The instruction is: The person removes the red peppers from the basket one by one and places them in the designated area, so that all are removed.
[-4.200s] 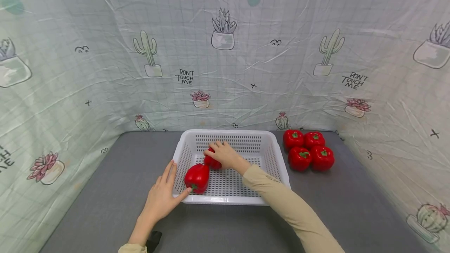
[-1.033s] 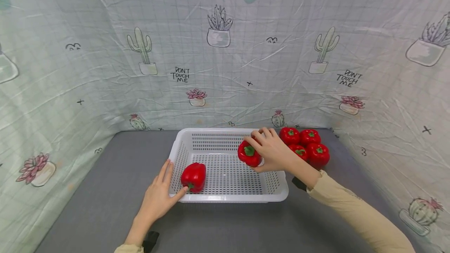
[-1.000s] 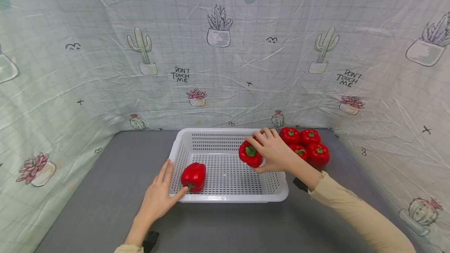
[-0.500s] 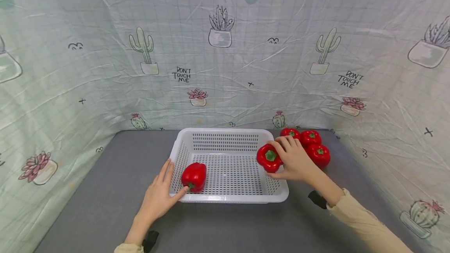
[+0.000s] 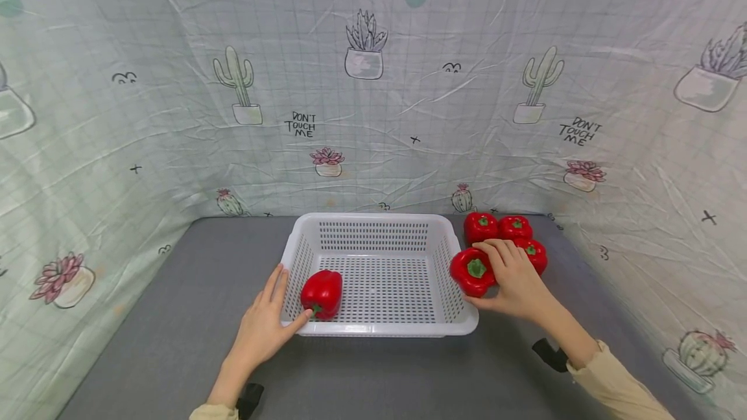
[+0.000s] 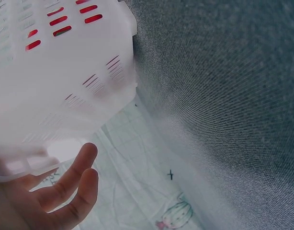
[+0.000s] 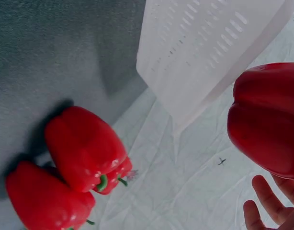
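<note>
In the head view my right hand [image 5: 516, 284] grips a red bell pepper [image 5: 469, 271], green stem toward the camera, in the air just past the right rim of a white slotted plastic basket [image 5: 379, 329]. The right wrist view shows this bell pepper [image 7: 269, 120] large at the right edge, fingertips below it. My left hand [image 5: 262, 326] rests on the basket's left front corner, thumb across the front rim, fingers along the left side. In the left wrist view two fingers [image 6: 73, 179] extend loosely beyond the rim. Another red bell pepper [image 5: 322, 293] lies inside the basket, near the left thumb.
Several red bell peppers [image 5: 480, 227] stand grouped on the grey tabletop [image 5: 373, 374] right of the basket, one of them hidden behind the right hand. A cactus-print cloth [image 5: 373, 167] hangs along the back and both sides.
Earlier my right hand was at the bell pepper inside the basket. It has lifted that pepper and carried it right, across the right rim. My left hand stays at the basket's corner.
</note>
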Demonstrator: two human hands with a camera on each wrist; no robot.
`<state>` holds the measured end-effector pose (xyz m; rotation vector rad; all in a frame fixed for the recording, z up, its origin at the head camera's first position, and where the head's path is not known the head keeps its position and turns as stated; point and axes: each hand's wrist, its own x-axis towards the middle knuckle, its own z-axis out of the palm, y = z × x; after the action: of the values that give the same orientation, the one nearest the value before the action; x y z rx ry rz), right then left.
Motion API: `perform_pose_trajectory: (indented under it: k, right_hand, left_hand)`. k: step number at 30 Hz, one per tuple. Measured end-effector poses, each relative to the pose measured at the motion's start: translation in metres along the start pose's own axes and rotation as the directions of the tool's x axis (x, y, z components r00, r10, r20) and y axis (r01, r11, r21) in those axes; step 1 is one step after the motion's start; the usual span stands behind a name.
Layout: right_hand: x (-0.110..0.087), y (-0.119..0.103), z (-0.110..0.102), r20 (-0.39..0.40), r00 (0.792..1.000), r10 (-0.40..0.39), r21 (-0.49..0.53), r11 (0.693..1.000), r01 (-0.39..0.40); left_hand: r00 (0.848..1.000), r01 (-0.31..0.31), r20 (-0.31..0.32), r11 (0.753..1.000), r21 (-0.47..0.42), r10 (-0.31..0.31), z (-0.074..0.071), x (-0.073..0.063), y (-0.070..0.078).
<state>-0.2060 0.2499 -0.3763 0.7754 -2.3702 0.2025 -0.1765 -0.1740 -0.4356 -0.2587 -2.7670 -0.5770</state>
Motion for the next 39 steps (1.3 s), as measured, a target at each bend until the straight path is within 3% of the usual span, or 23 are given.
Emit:
perform_pose_trajectory:
  k: [11,21,26,39]
  right_hand:
    - [-0.014,0.005,-0.002,-0.020,0.995,0.093,0.038,0.995,-0.092]
    - [-0.030,0.011,0.003,0.018,0.974,0.226,0.083,0.970,-0.227]
    - [-0.036,0.015,0.006,0.025,0.971,0.239,0.043,0.970,-0.240]
    - [-0.048,0.024,0.019,0.148,0.942,0.300,-0.069,0.954,-0.293]
  left_hand:
    - [1.000,0.011,0.005,1.000,0.002,-0.011,0.000,0.001,-0.002]
    - [1.000,0.004,0.007,1.000,-0.005,-0.004,0.000,0.002,-0.002]
    - [1.000,0.000,0.007,1.000,-0.008,0.000,0.000,0.002,-0.002]
    - [1.000,0.000,-0.002,1.000,-0.006,0.000,0.000,0.001,-0.002]
